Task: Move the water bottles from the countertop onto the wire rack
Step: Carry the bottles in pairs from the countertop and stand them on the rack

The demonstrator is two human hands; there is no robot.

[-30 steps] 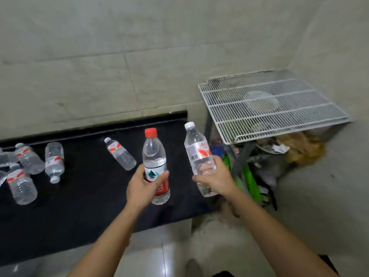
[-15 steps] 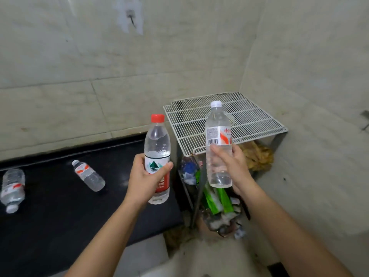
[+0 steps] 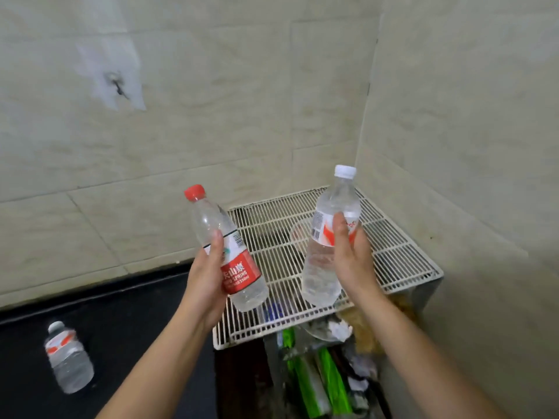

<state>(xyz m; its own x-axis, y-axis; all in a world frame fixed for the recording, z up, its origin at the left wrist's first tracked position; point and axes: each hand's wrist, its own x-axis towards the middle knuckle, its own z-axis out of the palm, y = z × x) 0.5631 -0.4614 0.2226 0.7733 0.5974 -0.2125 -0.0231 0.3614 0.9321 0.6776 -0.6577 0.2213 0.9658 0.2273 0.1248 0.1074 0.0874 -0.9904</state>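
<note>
My left hand grips a red-capped bottle with a red label, tilted left, over the left edge of the white wire rack. My right hand holds a white-capped clear bottle nearly upright above the middle of the rack. Neither bottle touches the rack. One more white-capped bottle lies on the black countertop at the lower left.
The rack sits in the corner between two tiled walls. Under it lies clutter: green packets, a blue item, crumpled wrappers and a brown bag. A round dish shows through the wires.
Both hands have carried their bottles rightward from the countertop to above the rack. The view has turned right, so most countertop bottles have left the frame. The red-capped bottle now tilts.
</note>
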